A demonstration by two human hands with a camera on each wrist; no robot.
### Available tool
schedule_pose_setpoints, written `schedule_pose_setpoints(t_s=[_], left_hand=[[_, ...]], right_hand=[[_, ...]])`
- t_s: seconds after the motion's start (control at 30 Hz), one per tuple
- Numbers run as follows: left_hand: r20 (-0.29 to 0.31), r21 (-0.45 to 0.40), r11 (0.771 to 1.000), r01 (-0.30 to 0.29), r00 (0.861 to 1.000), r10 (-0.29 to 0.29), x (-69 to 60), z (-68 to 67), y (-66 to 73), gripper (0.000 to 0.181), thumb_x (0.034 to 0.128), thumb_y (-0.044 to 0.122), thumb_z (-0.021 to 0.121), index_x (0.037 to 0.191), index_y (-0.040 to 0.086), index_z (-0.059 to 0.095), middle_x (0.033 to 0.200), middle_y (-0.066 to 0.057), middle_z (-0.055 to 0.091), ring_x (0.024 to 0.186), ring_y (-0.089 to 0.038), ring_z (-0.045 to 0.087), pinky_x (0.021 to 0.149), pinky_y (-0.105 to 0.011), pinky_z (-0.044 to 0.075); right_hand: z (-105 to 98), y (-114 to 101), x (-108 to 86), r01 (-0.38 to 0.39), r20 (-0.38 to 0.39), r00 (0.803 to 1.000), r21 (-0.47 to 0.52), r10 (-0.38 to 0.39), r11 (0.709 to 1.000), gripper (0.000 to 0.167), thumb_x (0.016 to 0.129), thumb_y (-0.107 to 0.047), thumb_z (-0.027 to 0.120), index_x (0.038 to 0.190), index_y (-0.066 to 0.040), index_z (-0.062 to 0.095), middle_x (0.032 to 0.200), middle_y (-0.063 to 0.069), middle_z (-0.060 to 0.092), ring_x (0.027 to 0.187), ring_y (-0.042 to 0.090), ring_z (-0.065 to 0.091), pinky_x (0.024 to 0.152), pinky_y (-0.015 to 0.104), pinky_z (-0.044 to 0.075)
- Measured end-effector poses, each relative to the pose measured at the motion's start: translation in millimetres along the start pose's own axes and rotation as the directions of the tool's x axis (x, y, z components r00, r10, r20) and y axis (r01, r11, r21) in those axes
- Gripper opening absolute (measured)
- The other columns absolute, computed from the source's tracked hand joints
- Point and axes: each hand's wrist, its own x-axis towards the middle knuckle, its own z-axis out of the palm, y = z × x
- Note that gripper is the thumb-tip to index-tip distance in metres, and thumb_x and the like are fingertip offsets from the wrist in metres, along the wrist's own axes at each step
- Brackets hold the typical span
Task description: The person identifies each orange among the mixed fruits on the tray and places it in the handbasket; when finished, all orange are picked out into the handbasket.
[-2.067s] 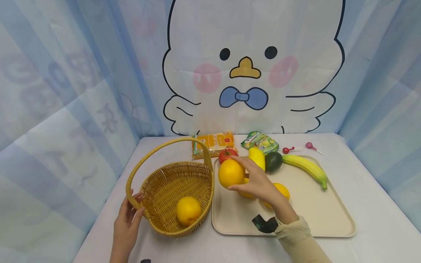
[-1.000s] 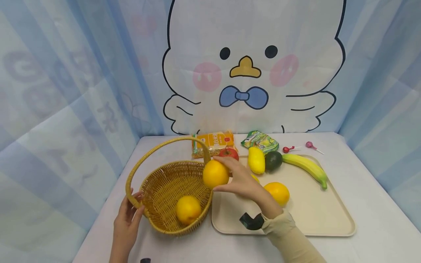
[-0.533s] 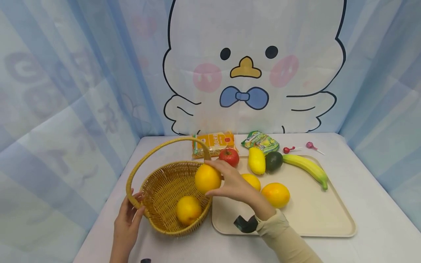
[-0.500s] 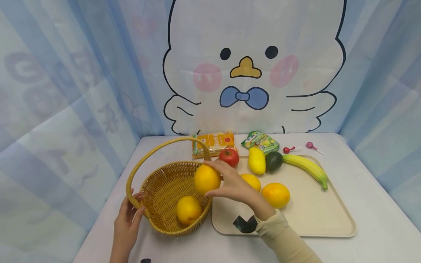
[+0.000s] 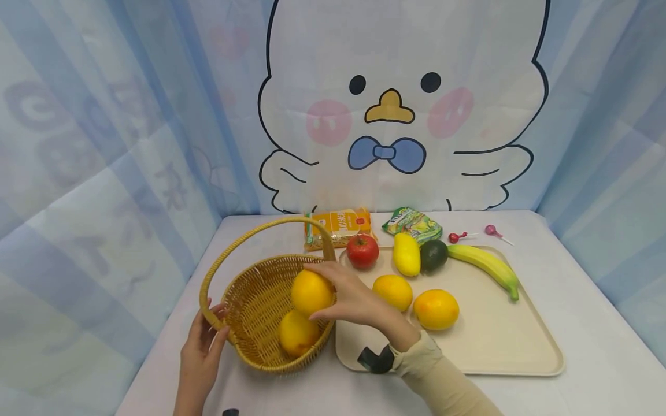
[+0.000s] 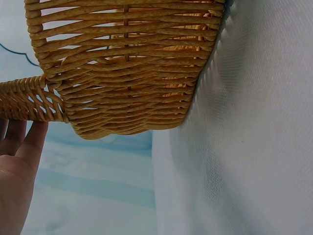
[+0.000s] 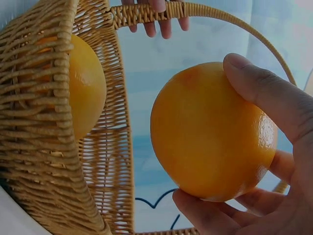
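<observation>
My right hand (image 5: 354, 297) holds an orange (image 5: 312, 292) between thumb and fingers, above the right side of a wicker basket (image 5: 255, 289). In the right wrist view the held orange (image 7: 210, 132) is apart from the basket rim, and the thumb presses its upper side. A second orange-yellow fruit (image 5: 298, 335) lies inside the basket, partly covered by the held one in the head view. My left hand (image 5: 200, 349) grips the basket's handle (image 5: 212, 271) at its left base. Its fingers (image 7: 161, 27) curl past the handle in the right wrist view.
A beige tray (image 5: 499, 346) right of the basket bears two orange-yellow fruits (image 5: 436, 309), a red apple (image 5: 362, 251), a yellow mango-like fruit (image 5: 406, 254), an avocado (image 5: 433, 255) and a banana (image 5: 486, 266). Behind lie a grain bag (image 5: 340, 226), a green packet (image 5: 413, 224) and two lollipops (image 5: 491, 230).
My right hand has carried the orange leftward from above the tray, past the basket's right rim, to over its inside. The left hand and basket have stayed put.
</observation>
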Motion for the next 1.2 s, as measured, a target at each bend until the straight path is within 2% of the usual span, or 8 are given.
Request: schedule_pose_setpoints(t_s=[0.5,0.7,1.2], left_hand=[[0.005,-0.004,1.0,-0.004,1.0,0.004,-0.4,-0.3,0.1,0.067,0.0932,0.004,0.055,0.147,0.032,0.027,0.133,-0.006,0.053,0.111,0.019,0.044,0.094,0.003,0.039],[0.008,-0.003,1.0,-0.004,1.0,0.004,-0.3,-0.5,-0.4,0.069,0.0928,0.003,0.056,0.147,0.034,0.026,0.134,-0.006,0.053,0.11,0.019,0.044,0.093,0.003,0.039],[-0.001,0.012,1.0,-0.009,1.0,0.009,0.3,0.4,-3.2,0.07,0.0927,0.003,0.056,0.147,0.036,0.026,0.132,-0.003,0.054,0.11,0.018,0.045,0.093,0.003,0.04]], right_hand=[[22.1,-11.8,13.6,0.073,0.094,0.993,-0.061,-0.067,0.995,0.085,0.071,-0.039,0.081,0.144,-0.026,0.038,0.141,0.001,0.043,0.123,0.015,0.046,0.101,0.035,0.05],[32.2,-16.1,18.0,0.075,0.124,0.99,-0.066,-0.067,0.995,0.086,0.07,-0.04,0.081,0.144,-0.024,0.039,0.141,0.003,0.044,0.123,0.017,0.047,0.101,0.034,0.05],[53.5,-22.8,24.8,0.13,0.187,0.976,-0.107,-0.108,0.986,0.086,0.069,-0.043,0.081,0.143,-0.027,0.039,0.142,0.001,0.044,0.126,0.017,0.047,0.103,0.031,0.048]])
